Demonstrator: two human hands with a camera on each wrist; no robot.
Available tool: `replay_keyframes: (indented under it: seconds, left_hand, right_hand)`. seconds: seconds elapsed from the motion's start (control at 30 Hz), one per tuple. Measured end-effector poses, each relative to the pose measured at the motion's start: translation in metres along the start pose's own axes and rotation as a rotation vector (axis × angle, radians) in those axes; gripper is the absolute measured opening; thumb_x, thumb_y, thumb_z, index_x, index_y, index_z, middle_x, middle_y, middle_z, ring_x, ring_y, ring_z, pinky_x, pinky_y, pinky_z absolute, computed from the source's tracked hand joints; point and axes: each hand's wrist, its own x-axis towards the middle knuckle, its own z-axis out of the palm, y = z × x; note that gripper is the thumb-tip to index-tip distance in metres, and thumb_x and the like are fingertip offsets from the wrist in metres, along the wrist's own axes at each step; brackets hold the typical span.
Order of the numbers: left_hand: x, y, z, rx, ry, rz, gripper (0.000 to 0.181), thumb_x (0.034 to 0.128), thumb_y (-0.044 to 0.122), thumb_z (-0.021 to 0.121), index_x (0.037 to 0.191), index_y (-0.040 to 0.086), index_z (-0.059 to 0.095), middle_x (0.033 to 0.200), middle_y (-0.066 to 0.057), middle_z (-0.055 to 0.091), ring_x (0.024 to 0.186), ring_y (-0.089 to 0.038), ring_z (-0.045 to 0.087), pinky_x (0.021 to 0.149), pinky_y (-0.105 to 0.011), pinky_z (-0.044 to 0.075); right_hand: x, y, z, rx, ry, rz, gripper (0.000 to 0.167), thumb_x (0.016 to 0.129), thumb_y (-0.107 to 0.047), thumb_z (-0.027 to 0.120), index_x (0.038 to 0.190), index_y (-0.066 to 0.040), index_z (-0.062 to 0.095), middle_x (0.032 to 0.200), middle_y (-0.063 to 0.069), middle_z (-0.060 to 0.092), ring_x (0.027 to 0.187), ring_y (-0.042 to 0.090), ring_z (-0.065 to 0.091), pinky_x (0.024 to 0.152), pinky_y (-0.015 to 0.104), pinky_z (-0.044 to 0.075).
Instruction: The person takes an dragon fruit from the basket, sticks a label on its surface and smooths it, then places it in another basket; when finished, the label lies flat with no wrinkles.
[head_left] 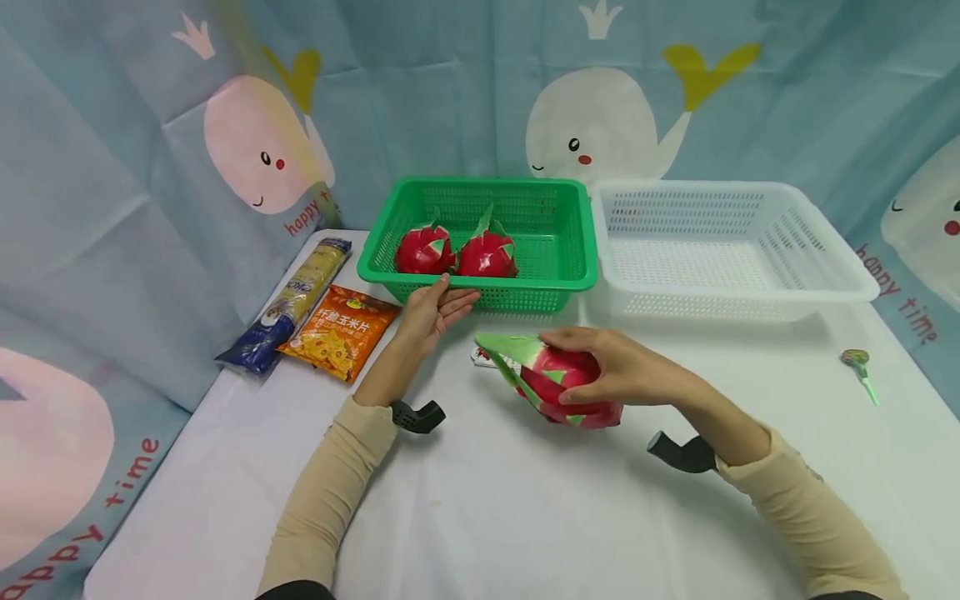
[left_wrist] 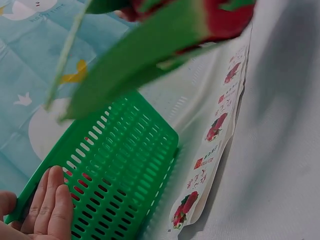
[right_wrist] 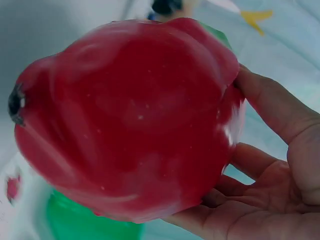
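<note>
My right hand (head_left: pixel 618 367) grips a large red dragon fruit (head_left: pixel 577 404) with green leaf tips, held over the table in front of the baskets. In the right wrist view, the thumb and fingers curve round the red fruit (right_wrist: pixel 135 125). My left hand (head_left: pixel 435 312) touches the front of a green basket (head_left: pixel 517 294), its fingers extended along the outer wall and its thumb at the rim. Two more dragon fruits (head_left: pixel 487 254) sit in that basket's left half. A white packet printed with dragon fruits (left_wrist: pixel 200 165) lies before the basket, mostly hidden in the head view.
A white basket (head_left: pixel 720 296) stands right of the green one. An orange snack bag (head_left: pixel 341 333) and a long blue and yellow packet (head_left: pixel 288 308) lie at the left. A lollipop (head_left: pixel 858 367) lies near the right edge. A printed curtain (head_left: pixel 465 108) hangs behind.
</note>
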Motion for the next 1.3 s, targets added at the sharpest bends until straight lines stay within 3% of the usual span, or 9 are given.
replay_keyframes:
  seconds: [0.13,0.37,0.57,0.7,0.83,0.9,0.97,1.13,1.3]
  left_hand:
    - [0.002,0.0,0.001,-0.001,-0.002,0.005,0.025,0.0982,0.025,0.042,0.102,0.002,0.051,0.084,-0.006,0.072,0.08,-0.015,0.07,0.074,-0.025,0.054]
    - [0.003,-0.001,0.004,0.003,-0.021,0.002,0.025,0.098,0.026,0.042,0.099,0.003,0.051,0.084,-0.007,0.072,0.08,-0.014,0.07,0.074,-0.025,0.054]
    - [0.005,0.0,0.004,0.007,-0.037,0.021,0.024,0.0988,0.024,0.04,0.092,0.003,0.051,0.084,-0.007,0.072,0.081,-0.015,0.07,0.073,-0.025,0.055]
    - [0.005,-0.001,0.002,0.014,-0.025,0.023,0.025,0.0981,0.025,0.042,0.088,0.003,0.049,0.085,-0.007,0.072,0.081,-0.015,0.07,0.074,-0.025,0.054]
    - [0.005,-0.003,0.002,0.02,-0.012,0.021,0.027,0.0971,0.026,0.045,0.085,0.003,0.048,0.084,-0.007,0.071,0.081,-0.015,0.07,0.075,-0.025,0.054]
    - [0.005,-0.004,0.002,0.015,-0.01,0.022,0.027,0.0969,0.027,0.045,0.087,0.002,0.048,0.085,-0.007,0.071,0.081,-0.015,0.07,0.075,-0.025,0.054]
    - [0.005,-0.003,0.002,0.015,-0.005,0.023,0.026,0.097,0.027,0.045,0.087,0.002,0.049,0.085,-0.007,0.071,0.082,-0.015,0.07,0.075,-0.025,0.054]
    - [0.003,-0.002,0.0,0.015,0.006,0.018,0.026,0.0972,0.026,0.044,0.086,0.003,0.047,0.085,-0.007,0.071,0.083,-0.015,0.07,0.076,-0.025,0.054]
    - [0.002,-0.002,-0.002,0.003,0.007,0.017,0.025,0.0972,0.026,0.044,0.087,0.003,0.046,0.085,-0.008,0.071,0.083,-0.016,0.07,0.076,-0.026,0.054]
  right_hand:
    - [0.007,0.007,0.016,-0.035,-0.037,-0.025,0.069,0.076,-0.021,0.074,0.136,-0.004,0.044,0.136,0.011,0.047,0.119,0.024,0.048,0.089,0.033,0.05]
    - [0.023,0.015,0.032,-0.052,-0.084,-0.084,0.068,0.077,-0.029,0.074,0.136,-0.012,0.046,0.137,0.006,0.048,0.124,0.02,0.046,0.097,0.035,0.045]
    - [0.03,0.008,0.04,-0.174,-0.082,-0.109,0.069,0.079,-0.037,0.07,0.137,-0.012,0.044,0.138,0.006,0.046,0.128,0.023,0.042,0.1,0.04,0.042]
    - [0.032,0.01,0.041,-0.19,-0.02,-0.15,0.064,0.079,-0.038,0.07,0.134,-0.011,0.049,0.135,0.005,0.05,0.125,0.02,0.046,0.099,0.039,0.044]
    - [0.027,0.025,0.033,-0.173,0.191,-0.192,0.049,0.08,-0.026,0.071,0.124,-0.007,0.058,0.121,0.006,0.062,0.114,0.02,0.057,0.093,0.038,0.049]
    - [0.021,0.037,0.023,-0.192,0.307,-0.151,0.042,0.081,-0.02,0.07,0.119,-0.004,0.061,0.113,0.008,0.066,0.104,0.022,0.062,0.088,0.04,0.051]
    - [0.013,0.051,0.013,-0.208,0.346,-0.044,0.039,0.082,-0.016,0.068,0.118,-0.003,0.062,0.109,0.011,0.068,0.099,0.025,0.064,0.083,0.043,0.052]
    - [-0.007,0.092,-0.004,-0.214,0.2,0.229,0.038,0.085,-0.014,0.064,0.12,0.0,0.059,0.095,0.012,0.069,0.09,0.026,0.064,0.075,0.041,0.051]
    - [-0.012,0.117,-0.005,-0.192,0.124,0.305,0.029,0.081,-0.017,0.069,0.102,0.002,0.066,0.083,0.007,0.066,0.082,0.022,0.06,0.073,0.036,0.048]
